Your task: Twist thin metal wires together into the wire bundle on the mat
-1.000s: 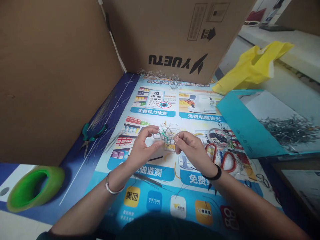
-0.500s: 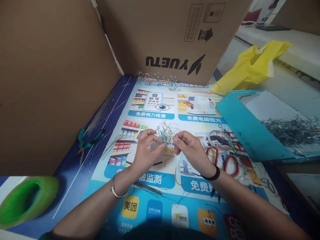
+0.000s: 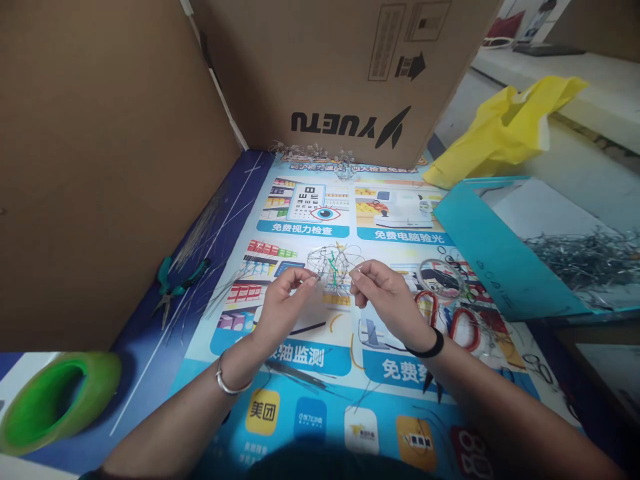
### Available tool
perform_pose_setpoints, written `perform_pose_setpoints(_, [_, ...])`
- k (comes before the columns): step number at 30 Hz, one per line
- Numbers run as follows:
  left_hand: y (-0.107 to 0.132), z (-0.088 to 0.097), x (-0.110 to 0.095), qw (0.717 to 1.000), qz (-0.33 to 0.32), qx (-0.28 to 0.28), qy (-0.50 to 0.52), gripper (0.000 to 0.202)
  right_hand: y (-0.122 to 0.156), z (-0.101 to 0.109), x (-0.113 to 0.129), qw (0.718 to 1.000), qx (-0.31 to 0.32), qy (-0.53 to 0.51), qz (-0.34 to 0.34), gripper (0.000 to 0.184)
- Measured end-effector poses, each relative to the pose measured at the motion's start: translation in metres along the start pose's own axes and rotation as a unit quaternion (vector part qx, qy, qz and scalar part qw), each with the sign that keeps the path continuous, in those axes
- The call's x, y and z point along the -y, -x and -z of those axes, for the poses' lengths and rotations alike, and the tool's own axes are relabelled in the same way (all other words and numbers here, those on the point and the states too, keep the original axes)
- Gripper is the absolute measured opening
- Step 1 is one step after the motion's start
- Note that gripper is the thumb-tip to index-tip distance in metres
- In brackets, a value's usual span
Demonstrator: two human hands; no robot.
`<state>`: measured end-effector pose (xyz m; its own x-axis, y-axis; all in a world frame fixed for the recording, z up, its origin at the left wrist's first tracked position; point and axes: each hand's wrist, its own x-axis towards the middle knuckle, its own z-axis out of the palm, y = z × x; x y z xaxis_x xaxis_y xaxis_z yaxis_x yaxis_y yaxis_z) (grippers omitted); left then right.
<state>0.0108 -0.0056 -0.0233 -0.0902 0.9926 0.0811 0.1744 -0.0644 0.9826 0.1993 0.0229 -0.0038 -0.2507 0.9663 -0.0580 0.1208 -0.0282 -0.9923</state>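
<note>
A loose tangle of thin wire (image 3: 334, 263), with a bit of green in it, is stretched between my two hands above the printed poster (image 3: 310, 207). On its left side, my left hand (image 3: 289, 293) pinches the wire between thumb and forefinger. My right hand (image 3: 376, 288) pinches the opposite side, its other fingers curled in. Just right of that hand lie red-handled scissors (image 3: 463, 330) and a roll of clear tape (image 3: 440, 279). Loose straight wires (image 3: 300, 379) are on the poster near my forearms.
Cardboard panels (image 3: 345, 80) stand at the back and left. Pliers (image 3: 173, 283) lie by the left panel, with a large green-cored tape roll (image 3: 100, 380) nearer me. At right are a teal box (image 3: 500, 260) holding a wire heap and a yellow bag (image 3: 493, 133).
My left hand has shifted slightly left and its open fingers have closed to a pinch on the wire. The tangle is spread wider; my right hand has barely moved.
</note>
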Motion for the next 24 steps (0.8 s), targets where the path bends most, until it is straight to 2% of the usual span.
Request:
perform_pose_setpoints(15, [-0.004, 0.001, 0.000, 0.994, 0.055, -0.005, 0.090, 0.016, -0.003, 0.007, -0.004, 1.000, -0.004, -0.010, -0.001, 0.025])
perform_pose_setpoints(24, [-0.010, 0.003, 0.008, 0.995, 0.000, -0.046, 0.092, 0.011, -0.003, 0.007, -0.001, 0.998, 0.017, -0.062, -0.030, 0.025])
